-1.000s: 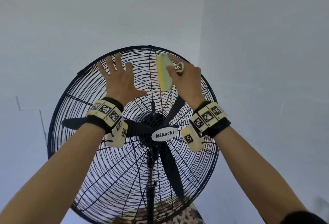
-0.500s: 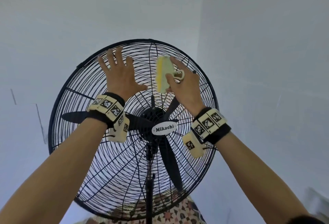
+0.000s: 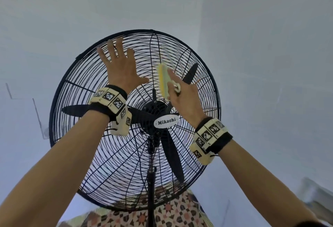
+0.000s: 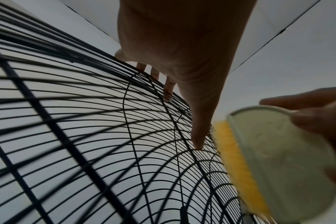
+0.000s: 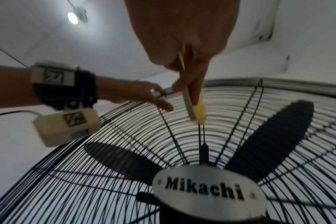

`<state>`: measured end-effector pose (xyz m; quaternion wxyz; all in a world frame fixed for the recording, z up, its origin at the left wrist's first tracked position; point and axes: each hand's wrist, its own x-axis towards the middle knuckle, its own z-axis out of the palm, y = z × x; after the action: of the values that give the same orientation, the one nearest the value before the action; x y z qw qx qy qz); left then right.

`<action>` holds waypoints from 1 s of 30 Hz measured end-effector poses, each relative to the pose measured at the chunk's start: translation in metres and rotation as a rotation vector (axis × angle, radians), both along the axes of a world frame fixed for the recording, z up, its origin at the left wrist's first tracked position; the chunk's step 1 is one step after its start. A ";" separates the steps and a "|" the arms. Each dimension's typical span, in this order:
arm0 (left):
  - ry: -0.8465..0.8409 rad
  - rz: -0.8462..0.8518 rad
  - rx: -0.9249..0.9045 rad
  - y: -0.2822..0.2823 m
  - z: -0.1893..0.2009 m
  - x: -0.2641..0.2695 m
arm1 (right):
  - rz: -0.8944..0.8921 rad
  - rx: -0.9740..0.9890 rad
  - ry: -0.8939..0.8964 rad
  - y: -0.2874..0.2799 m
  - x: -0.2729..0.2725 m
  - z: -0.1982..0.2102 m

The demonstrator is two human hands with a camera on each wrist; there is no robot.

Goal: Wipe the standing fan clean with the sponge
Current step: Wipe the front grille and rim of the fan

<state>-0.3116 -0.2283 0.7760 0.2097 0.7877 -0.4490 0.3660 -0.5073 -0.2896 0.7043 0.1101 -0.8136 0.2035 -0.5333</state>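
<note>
The black standing fan [image 3: 72,86] fills the head view, its wire grille [image 4: 86,136] curving out around a silver Mikachi badge [image 3: 166,122] [image 5: 205,191]. My left hand [image 3: 122,68] lies flat on the upper left of the grille with fingers spread and straight [image 4: 168,89]. My right hand [image 3: 185,97] grips a sponge [image 3: 163,80] with a yellow face and pale green back [image 4: 274,151], its yellow face pressed against the grille just above the hub [image 5: 199,109]. Three dark blades [image 5: 274,136] show behind the wires.
White walls meet in a corner behind the fan. A patterned tiled floor [image 3: 162,214] lies below, around the fan's pole [image 3: 151,190]. A ceiling light [image 5: 72,17] shines overhead. A pale object [image 3: 317,194] sits low at the right edge.
My right hand has drawn the sponge down the grille from near the top rim towards the hub. My left hand has stayed flat on the upper left grille.
</note>
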 end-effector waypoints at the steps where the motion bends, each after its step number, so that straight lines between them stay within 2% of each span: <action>1: 0.003 0.001 0.000 0.000 0.000 0.001 | 0.008 0.012 0.049 0.001 -0.004 -0.007; 4: 0.008 -0.013 -0.012 0.001 -0.001 0.002 | 0.047 0.111 0.128 0.009 -0.015 -0.009; 8: 0.006 -0.031 -0.020 0.001 -0.002 -0.002 | 0.003 0.032 -0.067 0.010 -0.012 0.000; 9: 0.006 -0.032 -0.023 0.002 -0.003 -0.001 | -0.001 0.019 -0.070 0.008 -0.009 -0.003; 14: 0.012 -0.045 -0.020 0.005 -0.003 0.005 | -0.057 0.107 0.257 0.013 -0.018 -0.025; 15: 0.010 -0.049 -0.015 0.005 -0.003 0.006 | -0.057 0.123 0.275 0.016 -0.022 -0.024; 20: -0.005 -0.072 -0.038 0.004 -0.006 0.002 | -0.035 0.128 -0.023 0.022 -0.014 -0.020; 23: 0.001 -0.075 -0.027 0.003 -0.006 0.005 | -0.075 0.099 0.075 0.019 -0.007 -0.038; 26: 0.008 -0.079 -0.026 0.002 -0.006 0.008 | -0.076 0.194 0.198 0.028 -0.017 -0.040; 28: 0.001 -0.083 -0.028 0.001 -0.007 0.008 | -0.088 0.181 0.165 0.033 -0.021 -0.035; 30: -0.009 -0.094 -0.041 0.001 -0.007 0.006 | -0.076 0.139 0.015 0.033 -0.019 -0.031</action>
<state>-0.3056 -0.2272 0.7690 0.2408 0.7596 -0.4789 0.3683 -0.5265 -0.2562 0.6733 0.1443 -0.7998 0.2718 -0.5154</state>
